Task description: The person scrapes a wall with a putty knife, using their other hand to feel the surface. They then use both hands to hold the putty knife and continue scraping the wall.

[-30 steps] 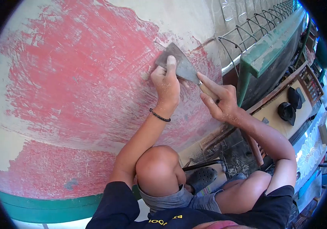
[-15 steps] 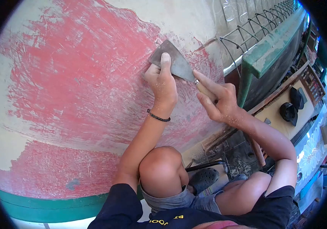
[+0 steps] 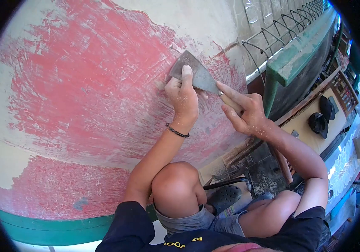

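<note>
A wide metal scraper (image 3: 203,77) lies across both my hands, its blade against or very near the wall (image 3: 83,75). The wall shows scratched pinkish-red patches beside cream paint. My right hand (image 3: 247,109) is wrapped round the pale handle (image 3: 231,103), with the index finger stretched toward the blade. My left hand (image 3: 184,96) pinches the blade, thumb on its face and fingers behind it. White dust covers the skin of both hands. Whether the blade's edge touches the wall cannot be made out.
A green-framed panel (image 3: 297,52) and wire mesh (image 3: 274,31) stand to the right. Beyond lies a board (image 3: 306,128) with dark objects (image 3: 318,122) on it. A green band (image 3: 58,229) runs along the wall's lower edge. My knees (image 3: 176,185) are close below my hands.
Both hands and the scraper have shifted slightly down and to the right along the wall. The hold on the scraper is the same.
</note>
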### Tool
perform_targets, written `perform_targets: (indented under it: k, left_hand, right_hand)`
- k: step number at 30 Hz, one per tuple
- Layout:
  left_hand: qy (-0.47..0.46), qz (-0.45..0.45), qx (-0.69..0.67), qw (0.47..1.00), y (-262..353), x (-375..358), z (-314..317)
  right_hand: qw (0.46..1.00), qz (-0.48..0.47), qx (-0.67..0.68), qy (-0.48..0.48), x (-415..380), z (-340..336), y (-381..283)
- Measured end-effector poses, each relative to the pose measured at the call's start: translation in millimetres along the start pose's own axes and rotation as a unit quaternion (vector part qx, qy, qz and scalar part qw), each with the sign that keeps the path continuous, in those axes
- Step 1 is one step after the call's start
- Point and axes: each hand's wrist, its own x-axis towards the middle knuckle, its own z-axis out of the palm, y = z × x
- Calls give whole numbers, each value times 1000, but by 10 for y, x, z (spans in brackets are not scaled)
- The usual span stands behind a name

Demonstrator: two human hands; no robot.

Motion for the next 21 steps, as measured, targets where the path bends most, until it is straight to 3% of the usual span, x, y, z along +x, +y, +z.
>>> perform_targets:
  k: [6, 10, 16, 21]
  left_hand:
    - [55, 36, -32, 997, 136, 6, 110]
    - [17, -14, 9, 1000, 56, -64, 45]
    - [13, 30, -25, 999, 185, -16, 74]
    - [31, 6, 6, 999, 120, -39, 80]
  right_hand:
    - [998, -66, 11, 21, 206, -29, 62]
    - [999, -31, 11, -3, 94, -49, 107]
    - [999, -25, 43, -16, 202, -149, 34]
    - [998, -13, 57, -28, 149, -170, 100]
